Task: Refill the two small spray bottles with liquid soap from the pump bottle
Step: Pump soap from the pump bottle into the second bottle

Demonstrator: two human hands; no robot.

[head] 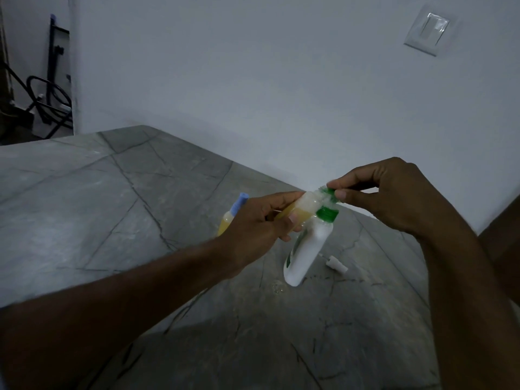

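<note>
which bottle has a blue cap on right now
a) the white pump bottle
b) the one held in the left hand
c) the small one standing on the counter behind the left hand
c: the small spray bottle standing behind the left hand wears the blue cap; the white pump bottle has a green collar.

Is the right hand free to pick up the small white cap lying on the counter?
Probably not yet: the right hand is pinching the green pump head at the held bottle's mouth. The white cap lies unobstructed beneath it.
</note>
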